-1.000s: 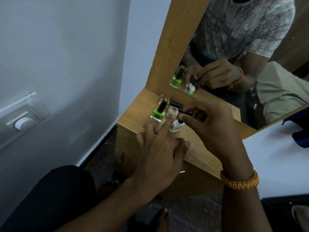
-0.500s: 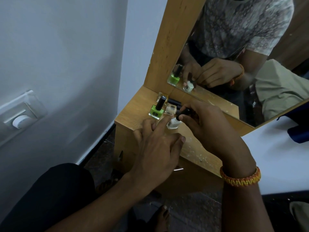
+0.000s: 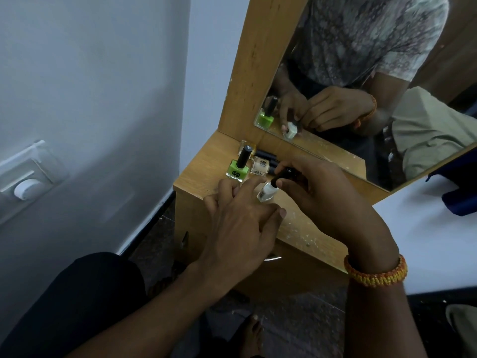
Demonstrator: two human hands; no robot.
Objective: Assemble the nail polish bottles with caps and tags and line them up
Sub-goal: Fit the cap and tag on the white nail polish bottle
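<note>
A white nail polish bottle stands on the wooden shelf, leaning a little. My right hand pinches its black cap, which sits on the bottle's neck. My left hand steadies the bottle's base with its fingertips. A green bottle with a black cap stands upright just behind. A cream bottle lies beside it. Loose black caps lie further back.
A mirror in a wooden frame rises behind the shelf and reflects the hands and bottles. A small clear bottle stands in the back corner. A wall socket is on the left wall. My feet are below on the dark floor.
My right hand has brought the black cap down onto the white bottle's neck. My left hand has stayed at the bottle's base.
</note>
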